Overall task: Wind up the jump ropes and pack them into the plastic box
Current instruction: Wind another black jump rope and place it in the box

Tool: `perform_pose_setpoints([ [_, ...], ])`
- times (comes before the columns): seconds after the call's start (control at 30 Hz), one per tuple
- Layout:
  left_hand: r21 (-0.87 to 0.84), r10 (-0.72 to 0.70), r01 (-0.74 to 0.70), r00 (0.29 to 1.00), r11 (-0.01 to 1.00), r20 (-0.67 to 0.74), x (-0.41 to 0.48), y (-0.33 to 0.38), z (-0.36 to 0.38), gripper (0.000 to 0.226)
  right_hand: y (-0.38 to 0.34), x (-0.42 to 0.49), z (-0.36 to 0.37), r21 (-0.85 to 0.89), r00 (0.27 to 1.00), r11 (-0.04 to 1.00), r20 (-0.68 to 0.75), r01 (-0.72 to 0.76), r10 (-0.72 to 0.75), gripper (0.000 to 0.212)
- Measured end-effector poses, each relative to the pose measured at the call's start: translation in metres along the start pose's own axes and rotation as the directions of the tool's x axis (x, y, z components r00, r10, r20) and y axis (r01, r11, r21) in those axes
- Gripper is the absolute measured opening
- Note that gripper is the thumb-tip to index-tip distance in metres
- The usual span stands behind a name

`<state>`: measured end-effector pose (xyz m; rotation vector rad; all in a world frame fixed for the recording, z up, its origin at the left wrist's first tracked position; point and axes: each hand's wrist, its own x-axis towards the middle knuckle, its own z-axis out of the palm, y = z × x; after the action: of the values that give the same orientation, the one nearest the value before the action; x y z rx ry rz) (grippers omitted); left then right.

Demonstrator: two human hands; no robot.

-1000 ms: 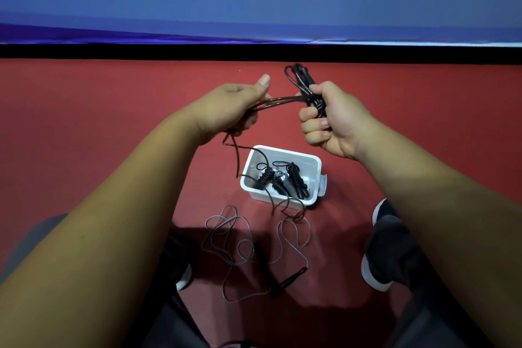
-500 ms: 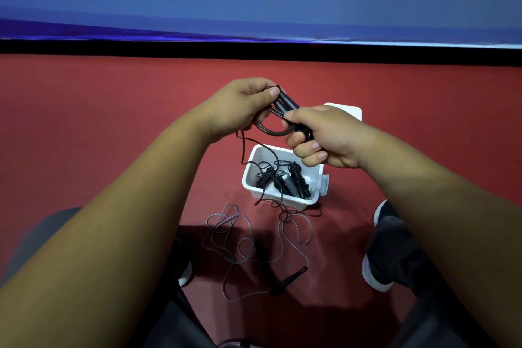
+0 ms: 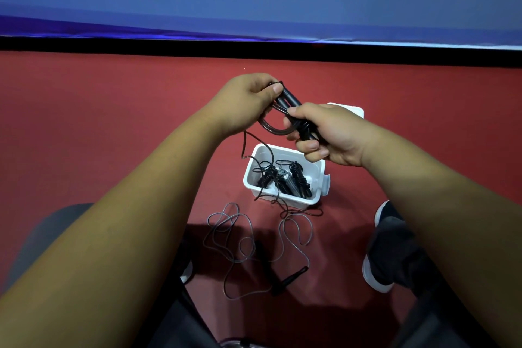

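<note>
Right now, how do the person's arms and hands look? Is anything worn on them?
Both are bare. The left hand and right hand carry no glove, ring or watch, and the left forearm and right forearm show no sleeve up to the picture's edge. The fingers have short, plain nails.

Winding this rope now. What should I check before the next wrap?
1. Right hand grips the handles: ok.
2. Left hand holds the coil: ok.
3. Rope fully wound: not ok; its tail hangs across the plastic box.
4. Box open: ok.
5. Room left in the box: cannot tell.
6. Grey rope wound: not ok, lies loose.
</note>
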<state>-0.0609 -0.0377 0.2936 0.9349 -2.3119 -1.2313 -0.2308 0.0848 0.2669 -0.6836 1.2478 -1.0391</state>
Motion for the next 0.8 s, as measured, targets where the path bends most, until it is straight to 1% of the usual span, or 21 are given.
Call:
perform_pose_setpoints([
  [0.1, -0.002, -0.003, 0.003, 1.000, 1.000, -0.023, 0.000, -0.001, 0.000, 0.023, 0.000, 0.001, -0.001, 0.010, 1.000, 1.000, -0.025, 0.019, -0.019, 0.020],
  [0.27, -0.006, 0.003, -0.003, 0.999, 1.000, -0.033, 0.001, -0.001, 0.003, 0.025, -0.004, 0.001, -0.004, 0.019, 1.000, 1.000, 0.012, -0.011, 0.011, 0.026],
  [0.43, -0.042, -0.015, 0.014, 0.999, 0.999, -0.042, -0.001, -0.005, 0.002, 0.033, -0.005, 0.000, -0.006, 0.067, 1.000, 0.997, -0.014, -0.026, 0.027, 0.011],
  [0.53, -0.046, -0.054, 0.050, 0.995, 0.998, -0.080, 0.000, -0.010, -0.004, 0.037, -0.004, 0.003, -0.010, 0.132, 0.998, 0.991, -0.057, -0.018, 0.026, 0.010],
  [0.63, -0.092, -0.084, 0.082, 0.996, 0.992, -0.023, 0.002, -0.016, -0.009, 0.034, -0.004, 0.007, -0.015, 0.232, 0.992, 0.972, -0.124, 0.031, -0.002, 0.016],
  [0.7, -0.097, -0.071, 0.076, 0.996, 0.992, 0.054, 0.002, -0.018, -0.010, 0.033, -0.005, 0.009, -0.016, 0.291, 0.990, 0.955, -0.144, 0.050, -0.008, 0.019],
  [0.8, -0.054, -0.029, 0.038, 0.987, 0.998, 0.156, 0.000, -0.022, -0.010, 0.028, -0.007, 0.011, -0.019, 0.371, 0.987, 0.927, -0.160, 0.056, 0.004, 0.022],
])
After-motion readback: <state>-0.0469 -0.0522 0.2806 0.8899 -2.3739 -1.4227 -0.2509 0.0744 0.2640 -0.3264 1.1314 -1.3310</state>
